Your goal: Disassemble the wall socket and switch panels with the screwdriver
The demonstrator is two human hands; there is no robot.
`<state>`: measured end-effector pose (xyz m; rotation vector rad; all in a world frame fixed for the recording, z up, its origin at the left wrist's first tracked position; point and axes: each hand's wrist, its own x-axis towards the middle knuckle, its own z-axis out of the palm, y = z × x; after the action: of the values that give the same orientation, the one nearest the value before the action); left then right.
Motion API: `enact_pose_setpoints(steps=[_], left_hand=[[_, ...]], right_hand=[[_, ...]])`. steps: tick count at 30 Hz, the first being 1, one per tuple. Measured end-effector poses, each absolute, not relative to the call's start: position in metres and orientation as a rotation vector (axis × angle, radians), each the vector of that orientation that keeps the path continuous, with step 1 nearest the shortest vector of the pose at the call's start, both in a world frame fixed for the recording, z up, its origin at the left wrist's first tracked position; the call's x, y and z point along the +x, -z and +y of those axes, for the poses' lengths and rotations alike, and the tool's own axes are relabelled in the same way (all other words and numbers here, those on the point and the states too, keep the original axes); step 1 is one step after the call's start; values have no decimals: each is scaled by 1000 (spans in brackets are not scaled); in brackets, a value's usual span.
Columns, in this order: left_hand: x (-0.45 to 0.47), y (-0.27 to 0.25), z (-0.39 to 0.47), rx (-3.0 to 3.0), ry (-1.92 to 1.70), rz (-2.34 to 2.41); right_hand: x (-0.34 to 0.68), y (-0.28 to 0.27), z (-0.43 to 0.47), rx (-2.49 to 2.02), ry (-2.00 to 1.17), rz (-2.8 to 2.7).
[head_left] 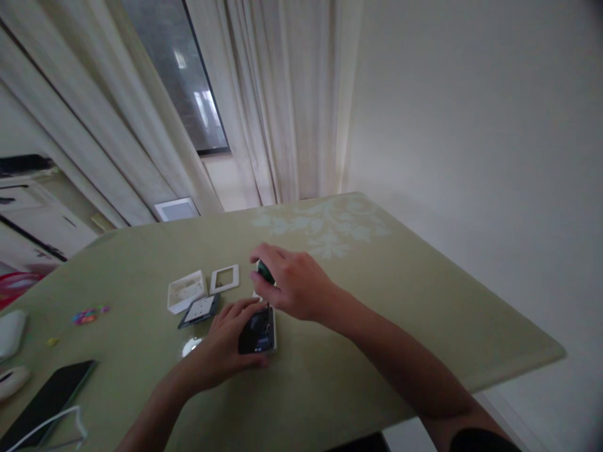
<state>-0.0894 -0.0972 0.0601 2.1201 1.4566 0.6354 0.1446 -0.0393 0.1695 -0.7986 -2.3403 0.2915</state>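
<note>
My right hand (294, 279) is closed around a dark green handle (265, 272), which looks like a screwdriver's; a thin shaft points down from it. Below it on the table lies a small device (257, 333) with a dark, flat inside and a pale edge. My left hand (235, 336) grips this device, with the fingers along its far side and the thumb at the near side. Beyond my left hand are a white open box (187, 290) with small bits in it, a white square frame (225, 279) and a dark-edged white panel (200, 310). A shiny round piece (191, 346) sits beside my left wrist.
A green tablecloth (339, 364) covers the table. On the left lie a black phone (49, 402), a white cable (78, 417), a colourful small item (89, 314), a yellow bit (53, 341) and white objects (12, 333). Curtains (287, 100) and a wall stand behind.
</note>
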Motion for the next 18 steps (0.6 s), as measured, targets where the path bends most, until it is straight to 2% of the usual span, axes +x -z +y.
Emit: enact_pose_setpoints(steps=[2,6,12,18], left_hand=[[-96,-51,-101,2145,-578,1448],[-86,-32,-89,2066,-703,1404],[-61,-23,-65,1868,-778,1132],[-64,-11,-70,1954,-798,1178]], right_hand=[[149,-173,-37,-773,-319,-2268],[148,-171,-34,-711,-367,-2226],[144,-160,-30,-780,-382,-2326],[145,-156,-27,-838,-394,-2304]])
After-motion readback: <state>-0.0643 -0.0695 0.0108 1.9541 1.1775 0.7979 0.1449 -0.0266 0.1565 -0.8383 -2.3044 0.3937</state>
